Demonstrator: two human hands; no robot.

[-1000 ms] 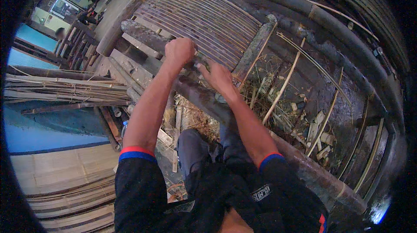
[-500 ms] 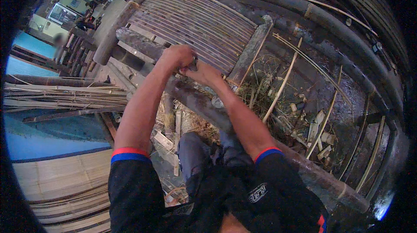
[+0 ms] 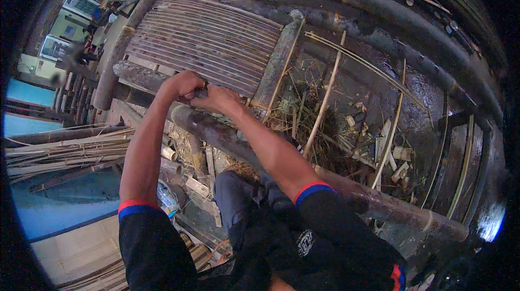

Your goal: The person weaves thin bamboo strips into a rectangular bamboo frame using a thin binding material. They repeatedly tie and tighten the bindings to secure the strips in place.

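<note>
The left hand [image 3: 183, 84] is curling above a dark bamboo pole [image 3: 136, 75], and the right hand [image 3: 216, 99] is meeting it just to the right, the 2 hands touching or nearly so. The left grip is looking narrow, its fingers bending inward; a small dark piece is showing between the 2 hands, but I cannot tell what it is or which grip is holding it. The right grip is angling toward the left, and I cannot tell how tightly it is closing.

The pole is lying at a slant along the near side of a slatted bamboo panel [image 3: 197, 44], its left end sticking out past the left hand. A thicker pole [image 3: 216, 133] is running below both hands, passing under the right forearm. To the right of the panel, a heap of shavings [image 3: 303, 108] is spreading beneath thin strips, and pale offcuts [image 3: 402, 153] are lying farther right. A bundle of split strips [image 3: 67, 149] is resting at the left, above a blue surface [image 3: 70, 201]. A clear bottle [image 3: 167, 199] is lying just beside the left forearm.
</note>
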